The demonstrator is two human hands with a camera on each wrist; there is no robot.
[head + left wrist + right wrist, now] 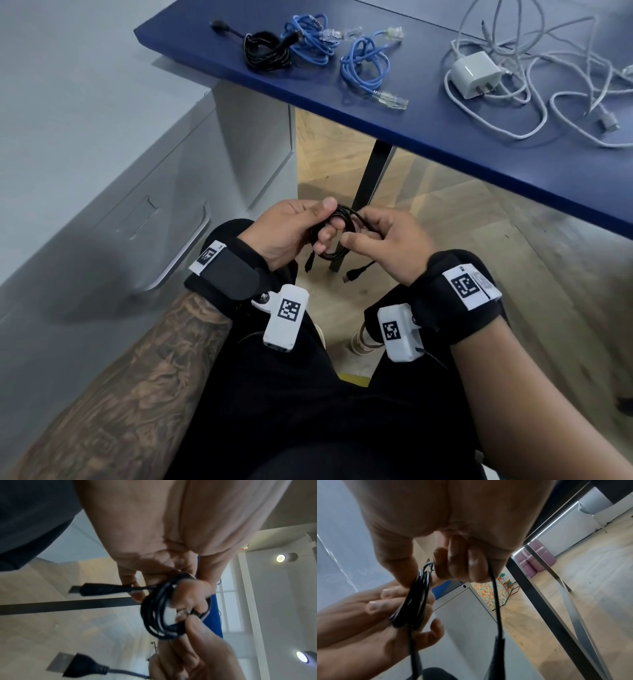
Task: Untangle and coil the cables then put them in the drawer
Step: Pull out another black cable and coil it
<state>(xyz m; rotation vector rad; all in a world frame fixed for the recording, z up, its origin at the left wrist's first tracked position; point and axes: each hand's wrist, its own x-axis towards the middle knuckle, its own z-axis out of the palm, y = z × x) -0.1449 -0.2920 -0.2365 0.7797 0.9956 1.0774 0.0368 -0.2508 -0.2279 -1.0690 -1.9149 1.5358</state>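
Step in hand: the person is coiling a black USB cable (334, 236) over the lap, below the blue table (479, 164).
Left hand (291, 233): its fingers pass through the loops and its thumb pinches them, so it is clamped on the coil.
Right hand (387, 243): curled round the far side of the coil and the free tail, whose plug (352, 274) hangs below.
Doing it well: the left hand should keep the loops even and pinched at one spot, while the right feeds the short tail round without twisting it; both plugs are best tucked in so that the coil holds.
Still to do: the white charger and cables (513, 78) lie tangled on the table; two blue cables (342, 51) and another black one (267, 51) lie there bundled.
Drawer: probably in the grey cabinet (144, 205) at the person's left, though no open drawer shows.
Writing: none readable; only square black-and-white markers (289, 308) on the wrist cameras.
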